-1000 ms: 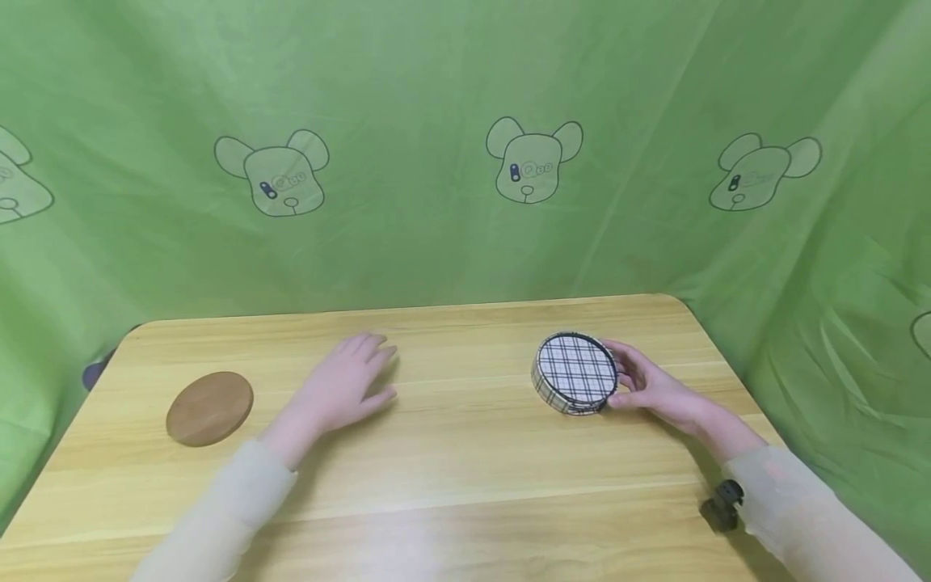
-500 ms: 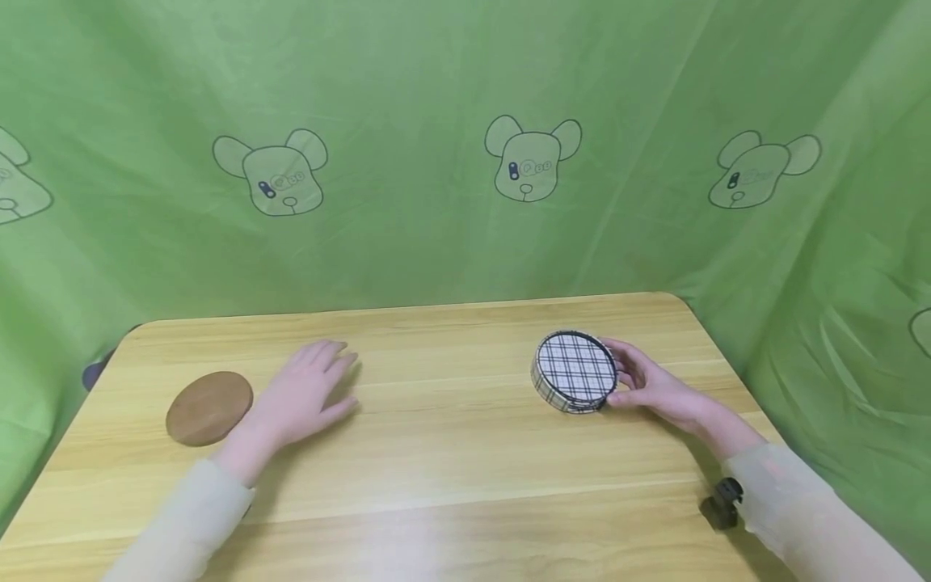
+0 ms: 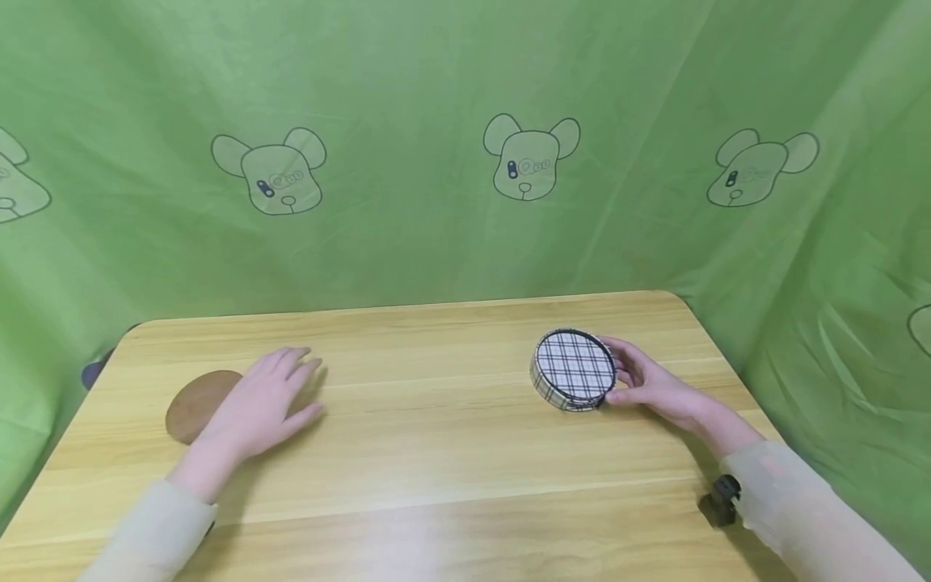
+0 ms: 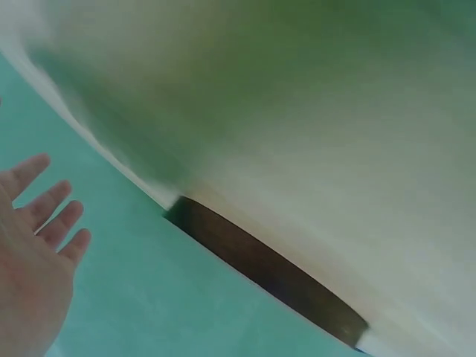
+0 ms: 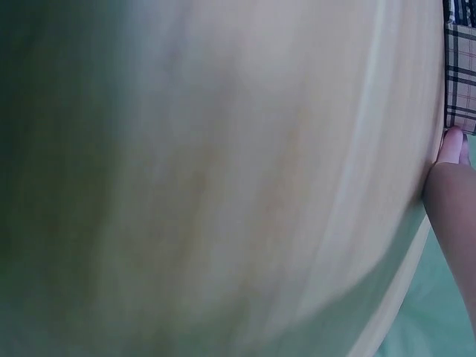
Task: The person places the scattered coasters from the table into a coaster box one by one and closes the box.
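A low round box [image 3: 575,368] with black-and-white plaid covering stands on the right half of the table. My right hand [image 3: 655,394] holds its right side, the thumb in front and the fingers toward the back. In the right wrist view that thumb [image 5: 451,145] meets the plaid side wall. On the left lies a flat brown disc [image 3: 192,408], partly covered by my left hand [image 3: 254,408], whose fingers are spread and hold nothing. The left wrist view shows the disc's dark edge [image 4: 268,268] apart from the fingers [image 4: 56,216].
The wooden table [image 3: 436,453] has rounded far corners. A green curtain [image 3: 407,242] with printed bear heads hangs behind it and along the sides. A small black device [image 3: 722,499] sits under the right wrist. Something purple [image 3: 91,374] shows past the left edge.
My left hand has moved left across the table, from beside the brown disc to partly over it. The right hand and the plaid box stay in place.
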Tool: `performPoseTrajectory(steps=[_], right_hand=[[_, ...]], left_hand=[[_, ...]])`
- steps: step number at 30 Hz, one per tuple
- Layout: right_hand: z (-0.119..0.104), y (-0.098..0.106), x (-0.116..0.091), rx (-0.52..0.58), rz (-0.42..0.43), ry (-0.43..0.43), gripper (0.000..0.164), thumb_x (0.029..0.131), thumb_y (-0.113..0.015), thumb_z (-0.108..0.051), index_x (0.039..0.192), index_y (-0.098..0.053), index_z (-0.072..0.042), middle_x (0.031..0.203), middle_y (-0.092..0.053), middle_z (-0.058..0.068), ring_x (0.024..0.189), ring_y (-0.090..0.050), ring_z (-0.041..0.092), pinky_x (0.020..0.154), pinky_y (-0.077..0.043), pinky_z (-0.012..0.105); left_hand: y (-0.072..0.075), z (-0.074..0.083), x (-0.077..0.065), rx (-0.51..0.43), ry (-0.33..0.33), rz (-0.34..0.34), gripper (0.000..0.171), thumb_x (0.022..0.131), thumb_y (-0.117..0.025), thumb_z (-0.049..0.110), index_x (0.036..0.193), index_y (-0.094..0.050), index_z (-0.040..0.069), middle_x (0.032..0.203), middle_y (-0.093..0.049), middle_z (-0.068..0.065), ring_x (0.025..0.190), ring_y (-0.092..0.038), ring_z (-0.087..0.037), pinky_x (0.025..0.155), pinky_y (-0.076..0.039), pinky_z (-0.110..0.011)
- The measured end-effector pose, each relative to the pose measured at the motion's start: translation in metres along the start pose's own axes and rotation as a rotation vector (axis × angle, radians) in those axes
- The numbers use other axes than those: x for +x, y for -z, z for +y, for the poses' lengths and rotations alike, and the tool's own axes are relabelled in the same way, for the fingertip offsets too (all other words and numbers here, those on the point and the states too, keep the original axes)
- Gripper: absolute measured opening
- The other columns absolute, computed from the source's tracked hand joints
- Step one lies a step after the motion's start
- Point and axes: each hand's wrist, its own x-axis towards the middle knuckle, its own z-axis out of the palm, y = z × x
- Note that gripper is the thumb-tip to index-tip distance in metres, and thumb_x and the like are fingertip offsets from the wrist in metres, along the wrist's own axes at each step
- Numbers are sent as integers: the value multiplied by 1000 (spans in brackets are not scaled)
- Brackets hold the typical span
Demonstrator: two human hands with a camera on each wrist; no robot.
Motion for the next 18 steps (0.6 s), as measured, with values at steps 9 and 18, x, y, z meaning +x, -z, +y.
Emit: performPoseTrajectory(steps=[9, 18], right_hand=[[1, 1, 2, -9, 4, -8, 100, 90, -74, 5, 168, -10, 0, 171, -9, 34, 129, -46, -13, 107, -40, 4], [4, 1, 1, -6, 4, -4, 101, 90, -74, 5, 168, -11, -1, 171, -10, 35, 129, -47, -13, 107, -40, 4]], left_hand=[[3, -13, -20, -4, 8, 30, 67, 96, -74, 39, 146, -57, -1, 148, -58, -27, 138, -53, -48, 118, -43, -64], [7, -28, -39, 7, 13, 60, 66, 93, -78, 37, 144, -59, 0, 144, -61, -25, 135, -55, -46, 115, -45, -63]])
